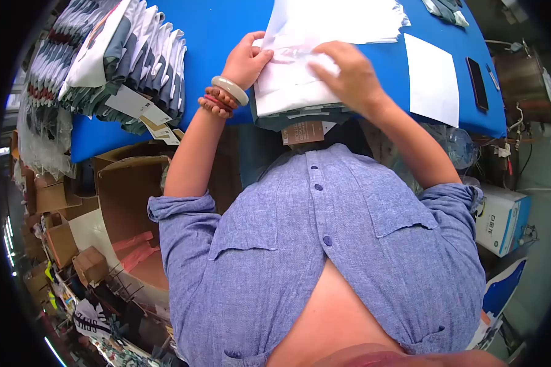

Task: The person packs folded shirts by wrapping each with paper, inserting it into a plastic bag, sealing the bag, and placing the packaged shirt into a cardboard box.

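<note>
A folded white garment [297,88] lies on a small stack at the table's front edge, with grey-green cloth [300,117] under it. A thin, translucent white sheet [288,44] covers its upper part. My left hand [249,60], with bracelets at the wrist, pinches the left edge of this sheet between thumb and fingers. Over the sheet's right side is my right hand [347,73], slightly blurred, its fingers bent and thumb apart from them. I see nothing held in it. A brown tag [307,132] hangs below the stack.
Tall piles of folded garments [144,58] with paper tags [136,105] stand on the left of the blue table [217,18]. White sheets [343,18] lie at the back. To the right are a single white paper [433,79] and a phone [477,84]. Cardboard boxes [131,202] stand below left.
</note>
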`<state>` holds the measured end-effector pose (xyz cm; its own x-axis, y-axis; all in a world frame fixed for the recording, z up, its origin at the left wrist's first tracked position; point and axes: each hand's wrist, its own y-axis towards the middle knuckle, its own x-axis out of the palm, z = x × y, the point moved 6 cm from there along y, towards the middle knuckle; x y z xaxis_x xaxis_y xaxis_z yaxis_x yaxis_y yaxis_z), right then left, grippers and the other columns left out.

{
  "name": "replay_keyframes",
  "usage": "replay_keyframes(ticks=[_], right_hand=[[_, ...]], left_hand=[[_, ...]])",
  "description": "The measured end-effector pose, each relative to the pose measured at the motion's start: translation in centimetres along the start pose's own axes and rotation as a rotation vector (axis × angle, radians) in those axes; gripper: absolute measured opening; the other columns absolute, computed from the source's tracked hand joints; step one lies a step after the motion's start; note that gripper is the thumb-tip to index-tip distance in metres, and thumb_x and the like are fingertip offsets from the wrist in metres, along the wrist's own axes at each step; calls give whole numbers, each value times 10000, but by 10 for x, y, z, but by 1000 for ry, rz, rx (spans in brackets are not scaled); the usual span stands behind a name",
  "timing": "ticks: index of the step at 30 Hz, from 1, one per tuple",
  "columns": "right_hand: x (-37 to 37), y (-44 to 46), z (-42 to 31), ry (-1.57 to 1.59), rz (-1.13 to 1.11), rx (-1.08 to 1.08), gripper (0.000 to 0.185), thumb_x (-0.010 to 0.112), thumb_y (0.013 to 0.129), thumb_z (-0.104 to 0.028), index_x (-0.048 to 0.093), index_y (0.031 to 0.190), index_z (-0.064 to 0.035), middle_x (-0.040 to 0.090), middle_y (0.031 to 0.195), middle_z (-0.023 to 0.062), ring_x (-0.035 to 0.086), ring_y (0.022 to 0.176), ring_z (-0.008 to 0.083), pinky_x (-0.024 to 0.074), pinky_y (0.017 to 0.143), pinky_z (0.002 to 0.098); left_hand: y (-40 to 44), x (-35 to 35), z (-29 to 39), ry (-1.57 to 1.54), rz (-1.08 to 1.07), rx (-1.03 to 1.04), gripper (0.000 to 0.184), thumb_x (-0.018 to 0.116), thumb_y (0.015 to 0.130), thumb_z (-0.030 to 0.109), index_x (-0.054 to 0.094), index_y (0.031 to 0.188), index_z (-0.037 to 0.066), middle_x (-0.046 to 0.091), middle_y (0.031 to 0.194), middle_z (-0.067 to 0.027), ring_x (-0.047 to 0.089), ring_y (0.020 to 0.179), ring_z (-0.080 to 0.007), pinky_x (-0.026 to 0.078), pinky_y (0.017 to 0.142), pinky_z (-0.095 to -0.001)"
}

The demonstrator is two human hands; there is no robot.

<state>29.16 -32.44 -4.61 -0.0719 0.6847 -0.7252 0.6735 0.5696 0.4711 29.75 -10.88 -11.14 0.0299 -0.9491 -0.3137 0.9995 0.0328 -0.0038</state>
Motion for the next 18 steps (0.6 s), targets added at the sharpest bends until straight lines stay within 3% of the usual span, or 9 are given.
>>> replay_keyframes(ticks=[2, 5, 11, 14, 17, 18], right_hand=[[-10, 1, 29, -82, 46, 124, 370, 673, 855, -302, 616, 1074, -10, 616, 1057, 165, 608, 993, 309, 490, 877, 391], [-6, -3, 49, -130, 57, 211, 404, 687, 836, -295, 594, 1121, -24, 586, 1053, 162, 603, 984, 307, 486, 871, 390], [10, -10, 45, -117, 43, 169, 441, 700, 808, -241, 569, 1174, -34, 533, 1084, 152, 582, 997, 315, 480, 872, 388], [8, -10, 45, -116, 25, 170, 437, 698, 804, -226, 571, 1177, -38, 532, 1097, 146, 558, 1040, 313, 464, 898, 384], [5, -11, 36, -222, 10, 77, 420, 681, 805, -211, 574, 1177, -49, 533, 1157, 142, 532, 1093, 308, 427, 950, 388], [3, -11, 29, -287, 12, 18, 410, 671, 805, -201, 576, 1175, -53, 533, 1181, 140, 524, 1112, 306, 412, 967, 390]], left_hand=[[1, 0, 4, 146, 6, 26, 510, 621, 889, 160, 424, 1321, -27, 698, 861, -136, 669, 737, -172, 517, 661, -294], [1, 1, 10, 334, 98, 59, 547, 633, 906, 160, 380, 1358, -14, 699, 804, -94, 638, 695, -107, 483, 606, -250], [-7, 2, 18, 659, 206, 105, 690, 668, 869, 225, 299, 1400, -15, 675, 763, -153, 654, 661, -273, 500, 621, -358], [-17, 6, 21, 635, 219, 131, 741, 673, 865, 233, 248, 1420, -12, 653, 687, -132, 644, 627, -281, 499, 615, -368], [-24, 7, 27, 654, 171, -37, 805, 685, 856, 242, 194, 1461, 40, 666, 857, -156, 655, 758, -263, 499, 637, -377], [-27, 8, 33, 724, 251, 64, 795, 685, 856, 242, 210, 1468, 66, 643, 949, -162, 639, 841, -262, 494, 698, -385]])
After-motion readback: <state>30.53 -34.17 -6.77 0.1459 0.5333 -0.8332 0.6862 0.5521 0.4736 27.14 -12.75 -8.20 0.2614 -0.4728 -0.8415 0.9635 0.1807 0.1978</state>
